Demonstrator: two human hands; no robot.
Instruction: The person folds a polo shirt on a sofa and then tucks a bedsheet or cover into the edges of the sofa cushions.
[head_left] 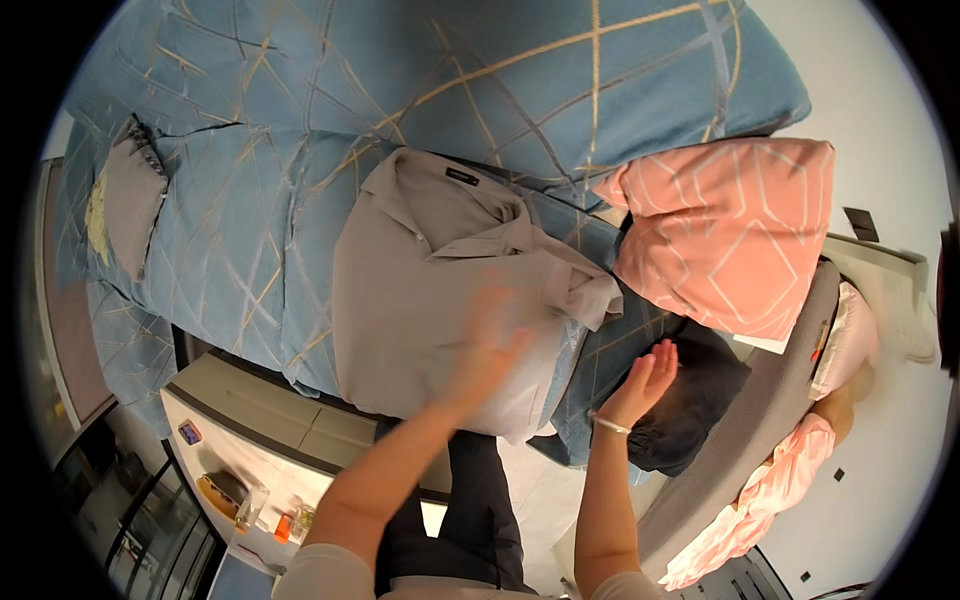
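A grey shirt (440,300) lies flat on the bed (250,200), over the blue quilt with its thin gold lines, near the bed's edge closest to the person. Its long axis runs from the collar, at the upper middle of the view, down toward the person's body – collar pointing away, hem toward them. One sleeve is folded across the chest, its cuff ending at the shirt's right side.

The left hand (490,345) is over the lower right part of the shirt, blurred by motion; the fingers look spread and open, gripping nothing, though whether they touch the cloth cannot be told. The right hand (645,380) is held up just off the shirt's right edge, palm turned toward the left, fingers straight and together, empty – a thin band sits at the wrist.

A pink pillow (730,230) lies to the right, beyond the right hand, and a dark cloth (700,400) sits just below it. A small grey cushion (130,200) rests at the far left of the bed
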